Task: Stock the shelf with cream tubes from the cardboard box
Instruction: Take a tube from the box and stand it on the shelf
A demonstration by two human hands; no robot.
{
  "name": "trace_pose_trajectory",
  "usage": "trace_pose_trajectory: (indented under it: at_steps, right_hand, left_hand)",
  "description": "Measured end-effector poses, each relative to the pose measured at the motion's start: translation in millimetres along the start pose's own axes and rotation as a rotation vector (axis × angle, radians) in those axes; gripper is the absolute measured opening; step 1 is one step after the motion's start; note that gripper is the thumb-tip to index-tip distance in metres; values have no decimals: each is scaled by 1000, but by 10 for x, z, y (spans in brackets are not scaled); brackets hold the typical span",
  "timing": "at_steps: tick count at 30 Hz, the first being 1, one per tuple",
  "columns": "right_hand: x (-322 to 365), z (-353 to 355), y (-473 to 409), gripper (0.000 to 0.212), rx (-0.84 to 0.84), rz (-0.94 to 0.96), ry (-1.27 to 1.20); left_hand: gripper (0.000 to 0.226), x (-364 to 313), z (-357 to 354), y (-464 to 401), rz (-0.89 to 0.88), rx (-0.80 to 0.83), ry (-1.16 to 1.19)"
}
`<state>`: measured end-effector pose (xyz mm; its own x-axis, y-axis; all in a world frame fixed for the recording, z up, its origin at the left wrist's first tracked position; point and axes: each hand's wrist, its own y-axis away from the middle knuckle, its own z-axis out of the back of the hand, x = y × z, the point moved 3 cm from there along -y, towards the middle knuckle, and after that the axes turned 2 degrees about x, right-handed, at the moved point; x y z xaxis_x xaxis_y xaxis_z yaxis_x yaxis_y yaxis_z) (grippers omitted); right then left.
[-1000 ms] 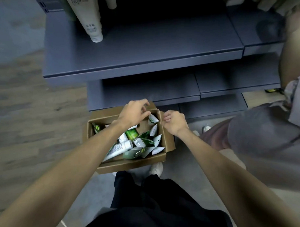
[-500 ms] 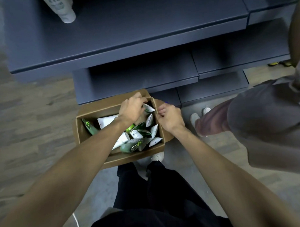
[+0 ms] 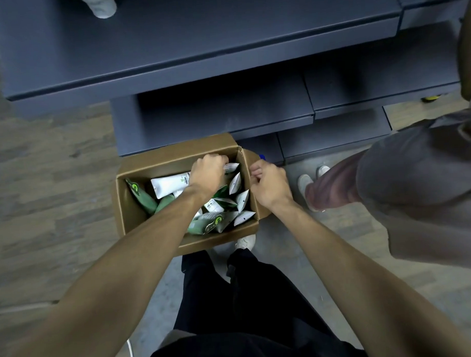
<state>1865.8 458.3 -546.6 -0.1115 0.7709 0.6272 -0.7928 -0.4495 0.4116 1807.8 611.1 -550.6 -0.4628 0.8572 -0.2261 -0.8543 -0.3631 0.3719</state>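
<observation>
- Partly hidden, the left hand [image 3: 208, 174] reaches deep into the cardboard box [image 3: 139, 221], its fingers curled down out of sight at the far wall; they appear to grip a white tube end [image 3: 230, 167], though the hold itself cannot be made out.
- Just right of it, the right hand [image 3: 269, 185] curls its fingers over the box's right rim, pinching the edge.
- Cream tubes [image 3: 220, 221] lie jumbled in the box, green and white, soft plastic with flat crimped ends; the left forearm covers several, and one long white tube [image 3: 170, 183] lies along the far side.
- On the floor, the box sits touching the lowest dark shelf [image 3: 226, 109]; bare, smooth shelf boards step upward beyond it.
- At the top edge, a pale tube [image 3: 100, 6] on the upper shelf is cut off.
- A second person [image 3: 416, 177] in grey crouches near right, white shoes close to the box.
</observation>
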Motion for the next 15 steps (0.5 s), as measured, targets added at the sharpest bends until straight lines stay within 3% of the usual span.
trace_pose_trajectory:
  at_steps: [6, 15]
  right_hand:
    - [53, 36, 62, 19, 19, 26, 28]
    - [568, 47, 14, 25, 71, 150, 62]
  left_hand:
    - [27, 100, 184, 114, 105, 13, 135]
    - [15, 357, 1084, 366, 161, -84, 260]
